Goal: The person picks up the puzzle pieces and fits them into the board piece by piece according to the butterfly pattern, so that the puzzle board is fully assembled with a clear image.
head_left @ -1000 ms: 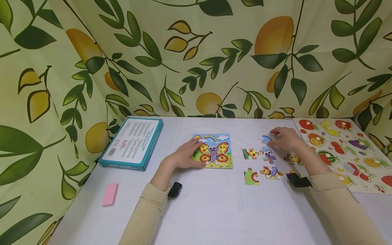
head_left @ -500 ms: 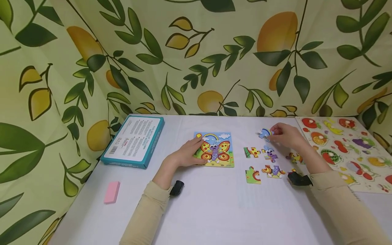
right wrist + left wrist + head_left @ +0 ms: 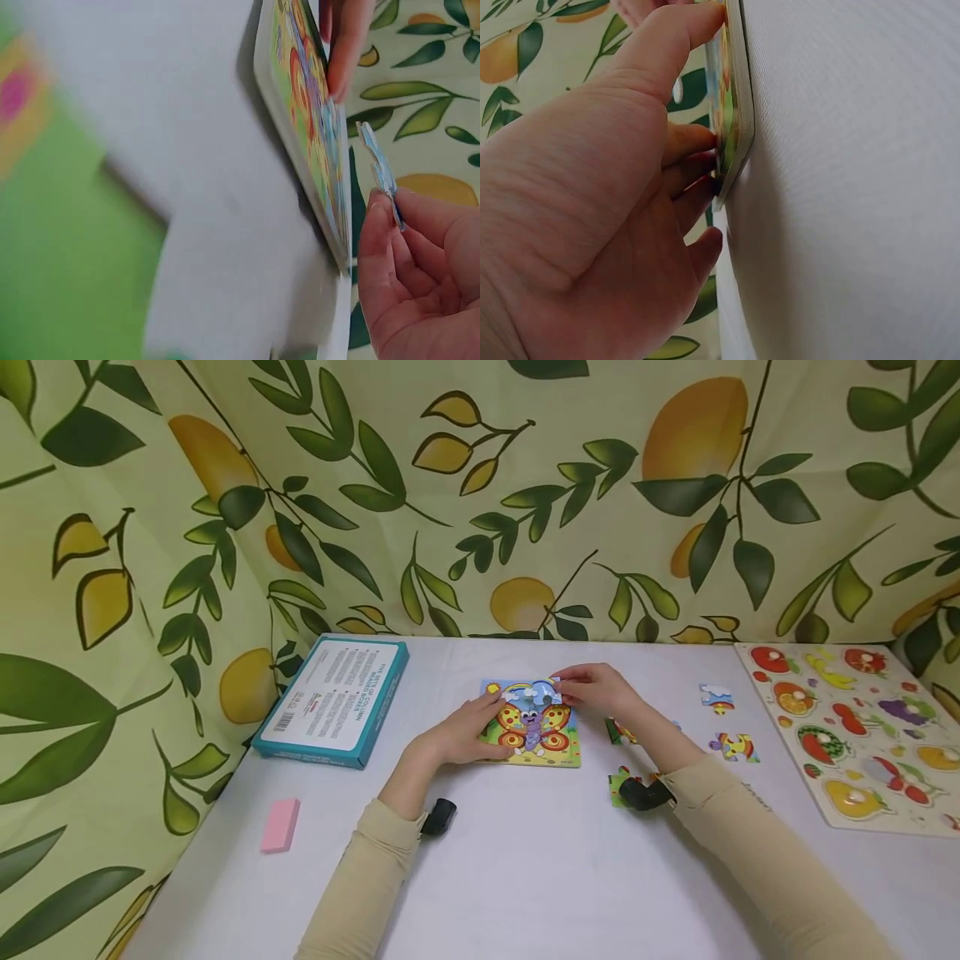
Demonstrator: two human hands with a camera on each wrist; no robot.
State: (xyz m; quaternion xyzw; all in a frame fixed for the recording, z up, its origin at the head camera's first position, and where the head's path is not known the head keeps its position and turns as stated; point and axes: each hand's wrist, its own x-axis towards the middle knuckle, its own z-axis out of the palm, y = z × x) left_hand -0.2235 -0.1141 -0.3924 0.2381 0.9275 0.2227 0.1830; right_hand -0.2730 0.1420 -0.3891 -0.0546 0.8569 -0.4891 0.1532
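Note:
A square butterfly picture puzzle board (image 3: 566, 753) lies on the white table. My left hand (image 3: 459, 733) rests on its left side, fingers spread over the picture and thumb near the front edge. In the left wrist view, the thumb and fingertips of the left hand (image 3: 592, 202) touch the board's (image 3: 740, 90) face. With thumb and fingers, my right hand (image 3: 606, 689) pinches a blue jigsaw piece (image 3: 546, 693) over the board's upper right part. The right wrist view shows this jigsaw piece (image 3: 381, 169) tilted, a small gap away from the board's (image 3: 264, 71) surface.
Loose pieces lie right of the board: a cloud piece (image 3: 717, 697), a wing piece (image 3: 738, 747), and a green piece (image 3: 618, 783) partly behind the right wrist camera. A fruit board (image 3: 817, 777) is at far right, a teal box (image 3: 330, 702) and pink block (image 3: 281, 825) at left.
My right hand has lifted the blue jigsaw piece from the loose pieces and carried it left, over the board. My left hand has stayed on the board.

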